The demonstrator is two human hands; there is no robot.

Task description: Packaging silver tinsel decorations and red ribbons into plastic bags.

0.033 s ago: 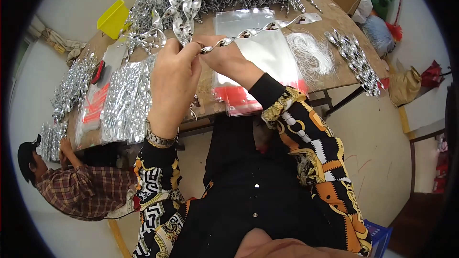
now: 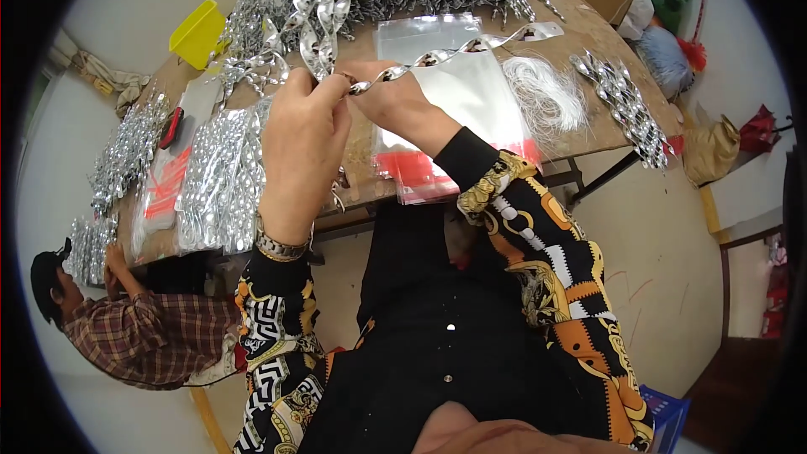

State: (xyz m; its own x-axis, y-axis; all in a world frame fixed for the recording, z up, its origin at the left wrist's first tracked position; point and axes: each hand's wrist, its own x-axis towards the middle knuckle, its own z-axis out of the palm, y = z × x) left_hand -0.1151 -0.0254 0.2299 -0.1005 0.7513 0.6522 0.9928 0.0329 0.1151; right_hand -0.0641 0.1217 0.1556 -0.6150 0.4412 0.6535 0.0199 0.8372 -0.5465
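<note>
Above the wooden table (image 2: pixel 605 42), both hands are pinching shiny stuff: the left hand (image 2: pixel 303 147) grips a bunch of silver spiral strips (image 2: pixel 315 13), while the right hand (image 2: pixel 403 105) pinches one twisted silver strip (image 2: pixel 454 52) stretching right over clear plastic bags (image 2: pixel 471 92). White string bundle (image 2: pixel 551 92) sits just beside.

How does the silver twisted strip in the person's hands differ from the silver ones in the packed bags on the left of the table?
The twisted strip is single, bare and stretched out, pinched by the left hand and right hand. The packed bags hold many strips bunched together inside clear plastic, lying flat on the table, untouched. Both are shiny, silver and spiral-shaped.
</note>
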